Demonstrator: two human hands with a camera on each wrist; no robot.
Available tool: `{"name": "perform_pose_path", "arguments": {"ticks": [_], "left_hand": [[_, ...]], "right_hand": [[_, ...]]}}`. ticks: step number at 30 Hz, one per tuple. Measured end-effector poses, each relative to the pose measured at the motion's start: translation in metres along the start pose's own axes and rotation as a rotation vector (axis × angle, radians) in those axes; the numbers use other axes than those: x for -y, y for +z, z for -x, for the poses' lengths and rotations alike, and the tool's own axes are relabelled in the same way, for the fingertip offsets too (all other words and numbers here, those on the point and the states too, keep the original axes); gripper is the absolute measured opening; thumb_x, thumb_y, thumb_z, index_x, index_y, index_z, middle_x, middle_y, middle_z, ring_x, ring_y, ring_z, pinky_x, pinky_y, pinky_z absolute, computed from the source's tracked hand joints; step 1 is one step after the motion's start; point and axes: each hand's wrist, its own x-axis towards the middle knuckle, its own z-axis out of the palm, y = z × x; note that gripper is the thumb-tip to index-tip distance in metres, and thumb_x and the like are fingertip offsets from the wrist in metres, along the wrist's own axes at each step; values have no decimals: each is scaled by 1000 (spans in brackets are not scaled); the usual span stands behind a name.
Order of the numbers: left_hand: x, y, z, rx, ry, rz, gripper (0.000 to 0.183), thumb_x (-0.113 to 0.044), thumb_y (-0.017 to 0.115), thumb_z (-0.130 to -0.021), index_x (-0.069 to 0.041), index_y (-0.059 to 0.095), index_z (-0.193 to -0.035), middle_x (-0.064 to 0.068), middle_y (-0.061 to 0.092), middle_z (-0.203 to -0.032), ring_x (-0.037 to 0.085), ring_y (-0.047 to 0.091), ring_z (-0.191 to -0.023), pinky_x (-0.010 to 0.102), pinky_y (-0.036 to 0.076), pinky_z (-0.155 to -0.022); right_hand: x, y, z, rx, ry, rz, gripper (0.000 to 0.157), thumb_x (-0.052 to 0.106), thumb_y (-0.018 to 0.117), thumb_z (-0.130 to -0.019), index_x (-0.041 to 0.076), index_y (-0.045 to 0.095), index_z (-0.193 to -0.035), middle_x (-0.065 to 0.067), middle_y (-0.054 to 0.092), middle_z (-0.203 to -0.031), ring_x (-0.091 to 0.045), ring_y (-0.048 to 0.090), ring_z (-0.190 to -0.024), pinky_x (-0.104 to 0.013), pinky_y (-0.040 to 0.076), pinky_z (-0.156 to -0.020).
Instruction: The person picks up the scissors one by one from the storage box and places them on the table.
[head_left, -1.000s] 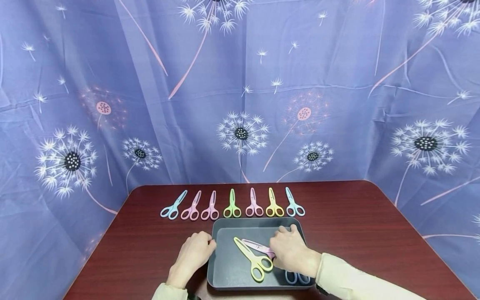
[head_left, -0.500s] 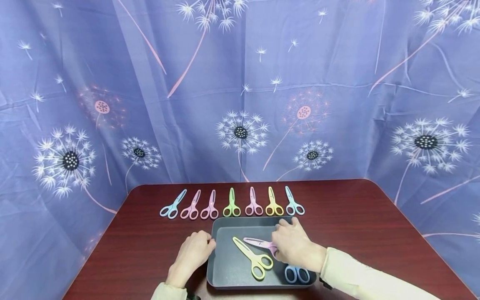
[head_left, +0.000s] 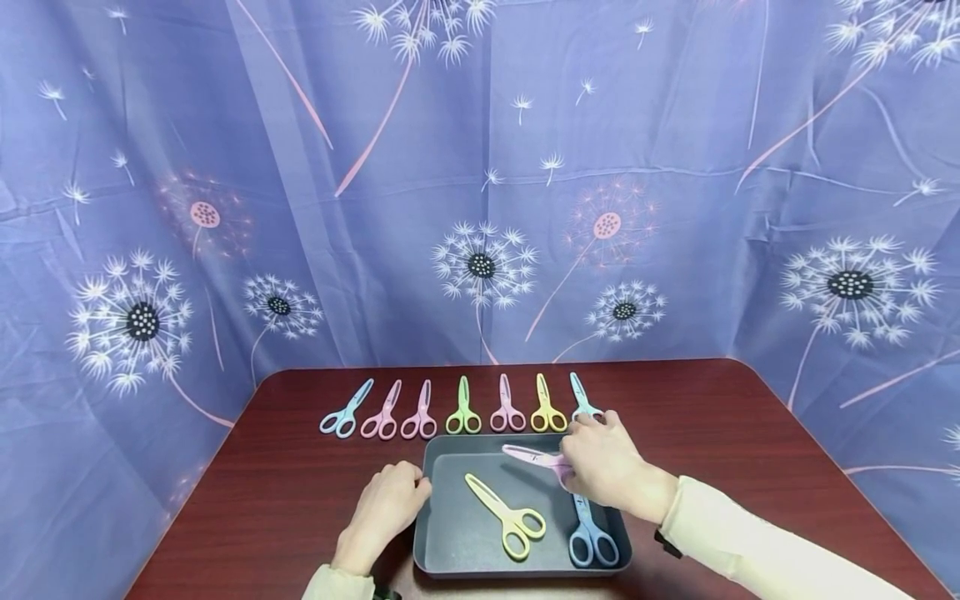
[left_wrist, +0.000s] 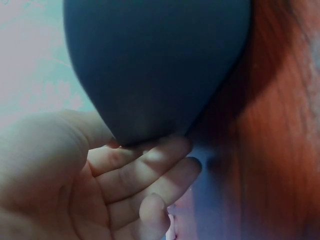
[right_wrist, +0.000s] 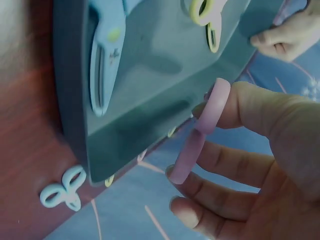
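My right hand [head_left: 611,462] grips a pair of pink scissors [head_left: 534,456] over the tray's back right corner, blades pointing left. In the right wrist view, the pink handle loops [right_wrist: 212,107] sit between thumb and fingers. With thumb and fingers, my left hand [head_left: 386,508] holds the left side of the dark grey tray [head_left: 424,546]; the left wrist view shows the tray's end wall [left_wrist: 155,75] pinched there. Inside the tray lie yellow scissors [head_left: 513,527], tilted, and blue scissors [head_left: 589,533] along the right side, their tips hidden under my right hand.
Behind the tray, a row of scissors lies on the dark red table [head_left: 712,450]: light blue [head_left: 348,410], pink, green [head_left: 463,408], yellow [head_left: 548,407] and others. The rightmost light blue pair [head_left: 581,396] is partly covered by my right hand. A patterned blue curtain [head_left: 405,292] hangs behind.
My right hand has lifted the pink scissors and carried them back and to the right. The blue scissors in the tray are now mostly uncovered. My left hand stays at the tray.
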Motion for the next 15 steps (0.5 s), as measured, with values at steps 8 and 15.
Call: {"name": "perform_pose_path", "arguments": {"ticks": [8,15], "left_hand": [[-1,-1,0,-1,-1,-4,32,-15,58,-84,-17,45,-54,-5,38,-49,16,40,-46,33,31,-46],[-1,-1,1,-10,6,-5,32,-16,59,-83,-17,45,-54,-5,38,-49,17,41,-47,34,32,-47]], "right_hand": [[-12,-11,-3,-54,23,-2,28,28,77,-66,20,52,-57,5,45,-63,-19,47,-70,-45,36,-63],[-25,-16,-8,-70,44,-32,31,28,77,-64,23,48,-56,8,41,-62,-17,45,-68,-44,35,-62]]}}
